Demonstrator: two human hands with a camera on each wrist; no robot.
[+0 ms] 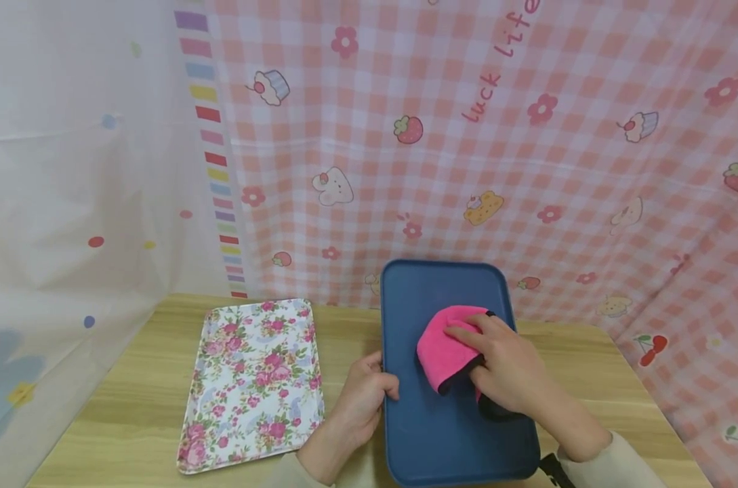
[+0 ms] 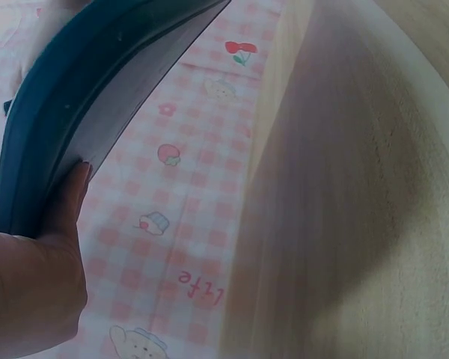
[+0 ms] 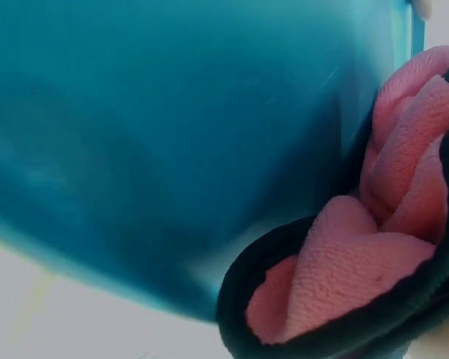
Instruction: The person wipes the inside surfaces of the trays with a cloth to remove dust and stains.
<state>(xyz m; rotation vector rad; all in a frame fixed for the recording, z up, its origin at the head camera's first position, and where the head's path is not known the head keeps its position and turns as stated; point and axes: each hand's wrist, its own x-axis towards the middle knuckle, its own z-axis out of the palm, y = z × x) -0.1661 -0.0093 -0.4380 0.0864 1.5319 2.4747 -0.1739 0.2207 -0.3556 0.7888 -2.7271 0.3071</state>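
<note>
In the head view your left hand [image 1: 359, 404] pinches the blue serving tray [image 1: 417, 298], right of the floral tray [image 1: 253, 383], while your right hand [image 1: 510, 366] grips the pink cloth [image 1: 442, 346] on its face; in the left wrist view, brace the underside — steadily; in the right, flatten the bunched folds — even contact wipes better.

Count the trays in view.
2: the blue tray, gripped along its edge by the left hand, and the floral tray, lying on the table. Any stacked under the floral one would be hidden.
</note>
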